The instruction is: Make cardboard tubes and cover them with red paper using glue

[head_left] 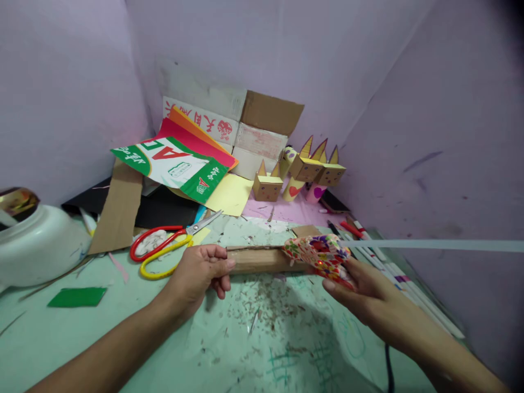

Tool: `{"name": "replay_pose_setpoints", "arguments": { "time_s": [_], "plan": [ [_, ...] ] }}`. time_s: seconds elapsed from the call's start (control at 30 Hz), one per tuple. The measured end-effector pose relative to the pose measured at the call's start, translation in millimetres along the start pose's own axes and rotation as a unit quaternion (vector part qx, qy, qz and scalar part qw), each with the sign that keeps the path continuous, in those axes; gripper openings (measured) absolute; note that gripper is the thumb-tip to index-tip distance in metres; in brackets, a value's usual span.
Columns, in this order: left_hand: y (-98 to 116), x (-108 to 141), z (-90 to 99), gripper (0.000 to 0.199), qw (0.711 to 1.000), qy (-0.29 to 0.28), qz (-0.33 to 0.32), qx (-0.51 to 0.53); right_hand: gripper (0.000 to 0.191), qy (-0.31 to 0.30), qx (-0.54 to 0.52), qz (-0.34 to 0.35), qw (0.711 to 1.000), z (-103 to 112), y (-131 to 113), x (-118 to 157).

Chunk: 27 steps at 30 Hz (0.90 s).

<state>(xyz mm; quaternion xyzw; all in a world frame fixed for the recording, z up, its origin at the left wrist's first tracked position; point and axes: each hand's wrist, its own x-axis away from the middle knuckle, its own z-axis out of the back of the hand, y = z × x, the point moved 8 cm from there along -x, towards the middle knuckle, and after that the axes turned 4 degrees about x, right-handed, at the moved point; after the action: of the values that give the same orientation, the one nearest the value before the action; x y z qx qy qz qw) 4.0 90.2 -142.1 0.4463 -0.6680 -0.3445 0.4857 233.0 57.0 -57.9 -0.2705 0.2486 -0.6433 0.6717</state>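
My left hand [202, 277] pinches the left end of a brown cardboard strip [262, 261] between thumb and fingers. At the strip's right end, my right hand [364, 289] is wrapped round a colourful flower-patterned object [321, 254] that has a small glowing red spot. A thin whitish strip runs rightward from behind that object. The patterned object covers the cardboard's right end, so whether they touch there cannot be made out. Just beyond my left hand lie scissors [164, 245] with one red and one yellow handle, blades partly apart.
Cardboard animal figures [268, 187] stand at the back beside an opened box [262, 144]. Coloured sheets and a green printed sheet [176, 164] lean at the back left. A white pot [45, 245] is at left, a green piece [77, 297] nearby, markers [426, 300] at right.
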Motion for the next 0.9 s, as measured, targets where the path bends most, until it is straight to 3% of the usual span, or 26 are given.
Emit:
{"name": "replay_pose_setpoints", "arguments": {
  "time_s": [0.53,0.9],
  "plan": [
    [-5,-3,4.0,0.027,1.0,0.014,0.009,0.001,0.02,0.014,-0.089,-0.039,0.995,-3,27,2],
    [-4,-2,4.5,0.032,1.0,0.012,0.013,-0.004,0.016,0.045,-0.04,-0.034,0.998,12,29,5]
  ]
}}
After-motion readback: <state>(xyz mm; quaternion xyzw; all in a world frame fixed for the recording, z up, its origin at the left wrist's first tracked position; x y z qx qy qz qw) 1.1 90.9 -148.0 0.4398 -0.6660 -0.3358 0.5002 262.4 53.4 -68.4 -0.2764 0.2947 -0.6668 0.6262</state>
